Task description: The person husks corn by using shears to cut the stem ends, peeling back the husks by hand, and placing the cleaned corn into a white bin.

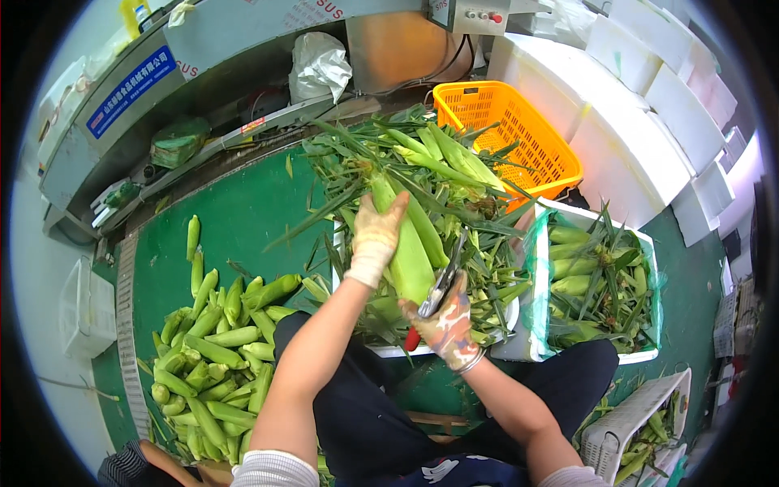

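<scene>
My left hand (375, 234), in a pale work glove, grips an ear of corn (406, 259) in its green husk. A second husked ear (426, 228) lies against its right side. Long leaves fan out from the far end. My right hand (447, 325), in a camouflage-patterned glove, holds pruning shears (439, 291) with a red handle end. The blades point up and away beside the near end of the ears; whether they touch the corn I cannot tell. Below my hands, husk leaves and trimmings (487, 268) heap over a white container (389, 351).
Trimmed ears (213, 353) are piled on the green floor (243, 201) at left. An orange plastic crate (551, 182) stands beyond the heap. At right are a foam box (630, 356) of untrimmed corn and a tilted white basket (605, 450). Another person's arm (164, 462) shows at lower left.
</scene>
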Motion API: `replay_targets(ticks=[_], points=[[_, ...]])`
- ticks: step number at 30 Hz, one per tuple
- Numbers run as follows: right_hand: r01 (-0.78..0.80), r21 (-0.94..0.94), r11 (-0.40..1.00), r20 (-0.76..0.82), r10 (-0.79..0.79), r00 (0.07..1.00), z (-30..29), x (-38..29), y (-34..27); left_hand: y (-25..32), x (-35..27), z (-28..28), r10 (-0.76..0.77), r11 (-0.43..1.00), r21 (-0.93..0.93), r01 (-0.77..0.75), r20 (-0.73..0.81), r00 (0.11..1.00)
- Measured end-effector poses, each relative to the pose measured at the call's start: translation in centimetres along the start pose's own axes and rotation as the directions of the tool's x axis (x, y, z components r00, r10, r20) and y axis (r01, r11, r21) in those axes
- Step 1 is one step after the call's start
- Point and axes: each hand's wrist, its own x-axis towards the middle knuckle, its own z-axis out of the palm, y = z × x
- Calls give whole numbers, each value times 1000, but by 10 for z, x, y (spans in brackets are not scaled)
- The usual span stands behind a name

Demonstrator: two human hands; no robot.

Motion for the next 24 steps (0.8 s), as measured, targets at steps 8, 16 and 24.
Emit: replay_targets(ticks=[8,16,24], points=[[-193,116,974,20,192,981,-2,-28,-16,-10,41,-7,-68,978,187,94,-137,988],[134,-66,989,153,-123,981,-8,-7,11,11,-17,-25,-8,921,-347,178,440,898],[93,-139,986,613,12,790,-66,67,10,21,-21,-49,60,896,386,-222,391,918]])
